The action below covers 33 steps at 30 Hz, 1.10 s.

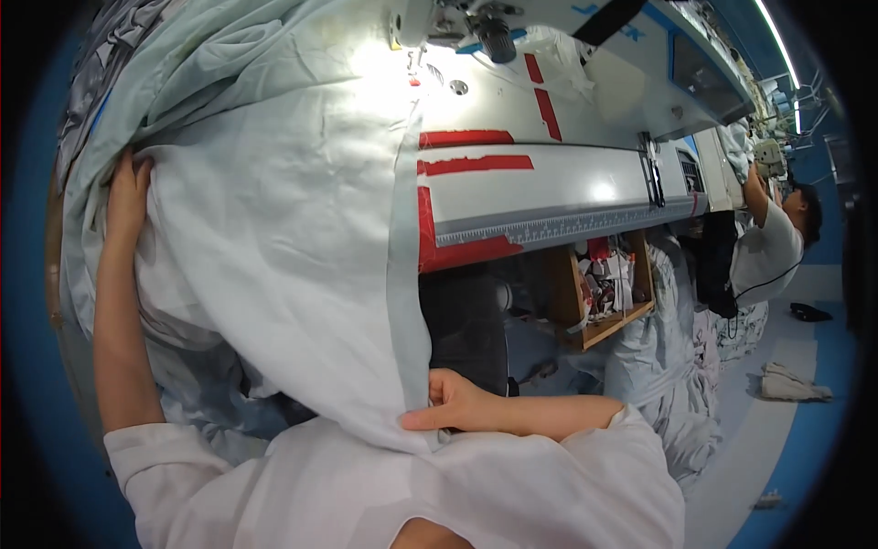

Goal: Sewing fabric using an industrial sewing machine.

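Note:
A broad sheet of pale grey-green fabric (283,229) spreads over the sewing table and hangs down toward my body. Its right side has a darker folded border (409,238) running up to the lit needle area of the sewing machine (416,69). My right hand (462,403) pinches the near end of that border, thumb on top, close to my chest. Far out on the left, my left hand (128,197) grips a bunched fold of the same fabric; its fingertips are partly hidden in the cloth.
Red tape strips (476,166) and a ruler (549,222) mark the white table right of the fabric. Below its edge hangs an open wooden drawer (594,320) of small items. More cloth (654,366) is heaped beside it. A co-worker (777,233) sits at the far right.

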Motion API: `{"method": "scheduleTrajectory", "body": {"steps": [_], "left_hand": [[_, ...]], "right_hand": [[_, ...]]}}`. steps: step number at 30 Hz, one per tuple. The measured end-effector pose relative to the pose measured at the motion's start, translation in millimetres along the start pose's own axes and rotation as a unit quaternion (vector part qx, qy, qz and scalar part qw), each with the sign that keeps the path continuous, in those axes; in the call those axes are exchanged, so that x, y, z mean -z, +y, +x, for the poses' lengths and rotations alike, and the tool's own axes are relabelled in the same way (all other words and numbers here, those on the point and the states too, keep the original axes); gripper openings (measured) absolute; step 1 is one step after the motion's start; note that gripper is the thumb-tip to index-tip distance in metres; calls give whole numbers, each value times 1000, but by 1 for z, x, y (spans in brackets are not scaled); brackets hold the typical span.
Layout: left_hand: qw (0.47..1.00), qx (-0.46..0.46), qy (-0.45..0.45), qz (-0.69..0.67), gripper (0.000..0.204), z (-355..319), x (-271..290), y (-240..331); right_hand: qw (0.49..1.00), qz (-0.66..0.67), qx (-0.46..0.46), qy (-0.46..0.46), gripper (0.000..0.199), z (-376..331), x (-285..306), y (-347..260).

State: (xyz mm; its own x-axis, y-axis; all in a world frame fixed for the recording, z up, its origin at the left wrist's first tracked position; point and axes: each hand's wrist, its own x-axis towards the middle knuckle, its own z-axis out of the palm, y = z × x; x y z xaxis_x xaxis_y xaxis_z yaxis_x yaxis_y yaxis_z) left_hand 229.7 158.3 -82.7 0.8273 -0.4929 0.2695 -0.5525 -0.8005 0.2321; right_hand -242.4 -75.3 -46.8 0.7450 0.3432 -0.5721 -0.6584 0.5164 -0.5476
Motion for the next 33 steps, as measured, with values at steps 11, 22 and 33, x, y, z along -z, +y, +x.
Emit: {"method": "scheduleTrajectory", "body": {"steps": [11,22,33], "left_hand": [[952,-234,-156,-121,30,-235,34,303],[911,-306,-243,-131,26,-230,41,321],[843,-334,-382,-178,13,-196,34,330]], "right_hand": [[884,-397,236,67,15,11,28,81],[799,-528,271,93,9,-2,28,72],[486,-707,491,151,37,-7,84,-50]]}}
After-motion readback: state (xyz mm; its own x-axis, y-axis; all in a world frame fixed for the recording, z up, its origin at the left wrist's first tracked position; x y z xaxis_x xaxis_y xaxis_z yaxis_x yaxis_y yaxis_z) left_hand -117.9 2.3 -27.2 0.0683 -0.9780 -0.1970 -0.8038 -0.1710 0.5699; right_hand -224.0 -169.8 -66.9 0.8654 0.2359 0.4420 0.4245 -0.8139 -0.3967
